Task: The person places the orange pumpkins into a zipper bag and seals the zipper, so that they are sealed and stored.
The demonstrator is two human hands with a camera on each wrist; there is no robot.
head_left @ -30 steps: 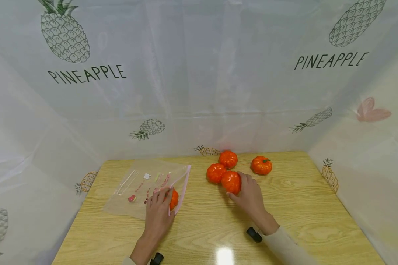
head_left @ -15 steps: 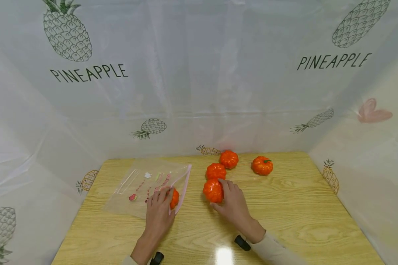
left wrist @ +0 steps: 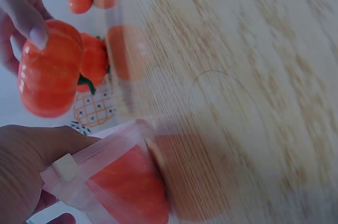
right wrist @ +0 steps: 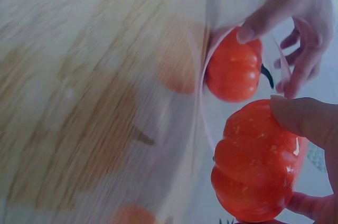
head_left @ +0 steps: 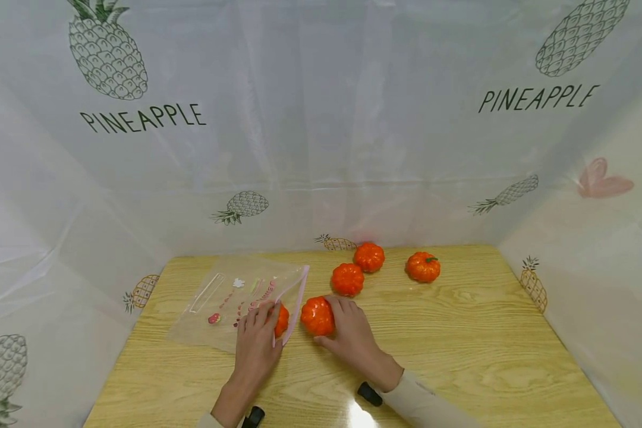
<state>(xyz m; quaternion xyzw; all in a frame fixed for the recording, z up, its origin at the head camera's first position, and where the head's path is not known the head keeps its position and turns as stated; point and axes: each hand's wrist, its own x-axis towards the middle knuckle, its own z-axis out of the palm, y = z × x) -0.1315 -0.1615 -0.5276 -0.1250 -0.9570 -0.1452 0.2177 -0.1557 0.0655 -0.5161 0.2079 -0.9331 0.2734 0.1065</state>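
A clear zip bag (head_left: 195, 327) with a pink-edged mouth lies on the left of the table, its mouth facing right. One small orange pumpkin (right wrist: 232, 68) sits just inside that mouth. My left hand (head_left: 257, 345) holds the bag at its mouth, thumb at one edge and fingers over the other; a white zip slider (left wrist: 66, 167) shows beside it. My right hand (head_left: 353, 336) grips a second orange pumpkin (head_left: 317, 316) between thumb and fingers, just right of the bag's mouth. In the right wrist view, this ribbed pumpkin is close in front of the opening.
Two orange pumpkins, a nearer one (head_left: 348, 279) and a farther one (head_left: 369, 257), rest near the table's back middle. Another pumpkin (head_left: 423, 267) with a green stem lies farther right. A pineapple-printed white curtain (head_left: 321, 131) hangs behind and beside the wooden table (head_left: 460, 345).
My right hand has carried its pumpkin left and slightly toward me, away from the other pumpkins and up to the bag's mouth. The left hand and bag have stayed put.
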